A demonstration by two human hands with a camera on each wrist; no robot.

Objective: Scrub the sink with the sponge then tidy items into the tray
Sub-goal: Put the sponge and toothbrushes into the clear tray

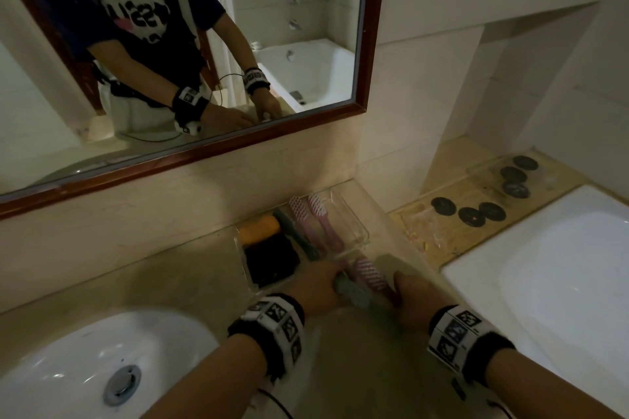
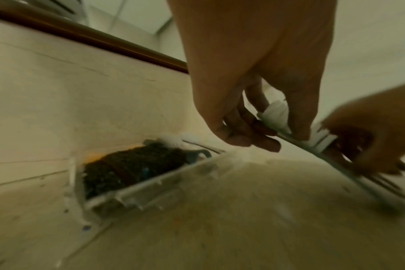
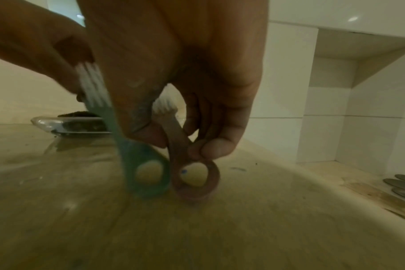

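The right hand [image 3: 197, 76] pinches two toothbrushes by their handles just above the beige counter [image 1: 163, 275], thumb and curled forefinger closed on the pink toothbrush [image 3: 185, 151] with the green toothbrush [image 3: 127, 146] pressed alongside it; both handles end in looped rings that hang close to the countertop, whether touching it cannot be told. The left hand [image 1: 320, 286] meets the same pair at the bristle end, its fingertips [image 2: 254, 138] curled round the white bristle heads, so the two brushes are held between both hands, just in front of the near edge of the clear plastic tray [image 1: 357, 218]. The tray stands on the counter against the beige wall tiles, below the wood-framed mirror [image 1: 371, 44]. In its left part lies the sponge [image 1: 269, 255], dark scouring side up with the orange foam showing at the far end; beside that lie another green brush [image 1: 296, 235] and two more pink brushes [image 1: 320, 221], bristles toward the wall. The white sink [image 1: 85, 360], with its metal drain plug [image 1: 121, 381], is set into the counter to the left of the hands, well apart from the tray. To the right a white bathtub [image 1: 561, 282] adjoins the counter, and on the ledge behind it rest several dark round discs [image 1: 476, 211] in two clusters. The mirror reflects the person's torso and both banded wrists.
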